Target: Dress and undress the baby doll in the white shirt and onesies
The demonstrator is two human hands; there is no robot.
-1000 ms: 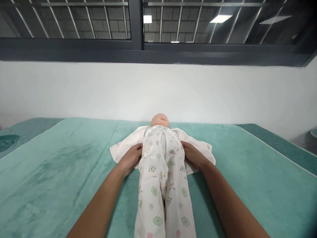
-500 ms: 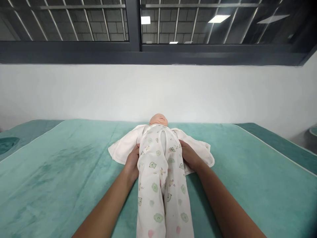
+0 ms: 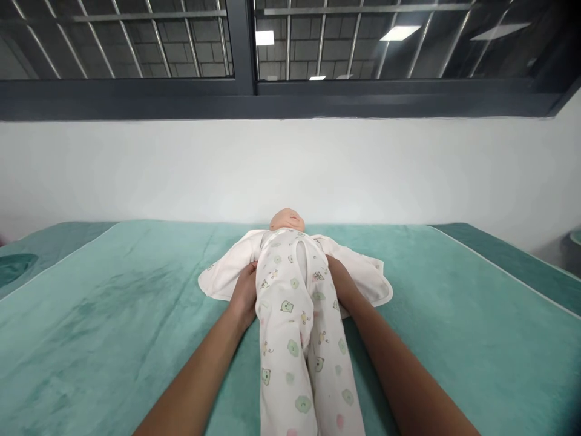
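Note:
A baby doll point(image 3: 287, 219) lies on its back on a green padded surface, its head at the far end near the wall. White baby trousers point(image 3: 290, 290) with green animal prints cover its front, the legs stretching toward me. Under them spreads a white baby top point(image 3: 363, 266), its sides fanned out. My left hand point(image 3: 246, 289) is closed at the left side of the trousers' upper part, fingertips partly tucked behind the cloth. On the opposite side, my right hand point(image 3: 339, 281) grips the trousers' edge, most of its fingers hidden by the cloth.
The green padded surface point(image 3: 113, 315) has darker raised borders at left and right. Behind it stands a white wall point(image 3: 290, 169), with a dark-framed window point(image 3: 254, 100) and metal bars above. A round recess point(image 3: 17, 268) shows at the far left.
The trouser legs have swung a little to the right. My right hand has shifted slightly left and up along the cloth; my left hand stays nearly in place.

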